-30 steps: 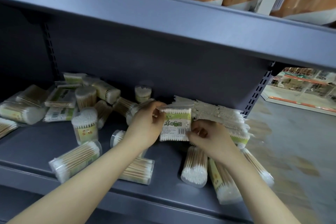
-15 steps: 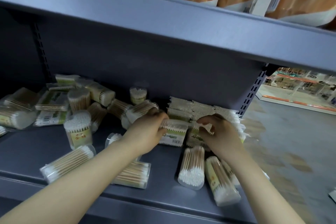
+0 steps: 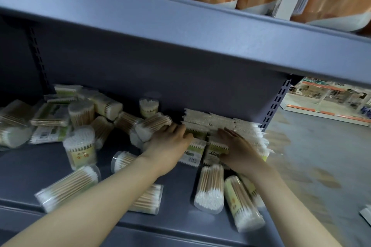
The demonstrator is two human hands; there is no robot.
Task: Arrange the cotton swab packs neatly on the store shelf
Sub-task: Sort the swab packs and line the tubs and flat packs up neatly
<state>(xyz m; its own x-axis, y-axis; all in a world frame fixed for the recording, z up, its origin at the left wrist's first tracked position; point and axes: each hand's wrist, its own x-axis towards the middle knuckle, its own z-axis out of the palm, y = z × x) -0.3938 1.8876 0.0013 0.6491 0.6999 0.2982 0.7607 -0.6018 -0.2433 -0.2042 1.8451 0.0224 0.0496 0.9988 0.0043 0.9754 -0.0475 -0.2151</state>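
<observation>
Shelf (image 3: 50, 168): 2 hands' grip (image 3: 237, 149) presses flat packs (image 3: 212, 124).

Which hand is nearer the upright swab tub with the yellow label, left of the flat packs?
Left. The left hand lies right of the upright tub, a short gap away. The right hand rests on the flat packs, farther right.

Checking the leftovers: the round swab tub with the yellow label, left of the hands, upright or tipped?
Upright. The round tub stands on its base on the shelf, swab tips facing up, label readable.
</observation>
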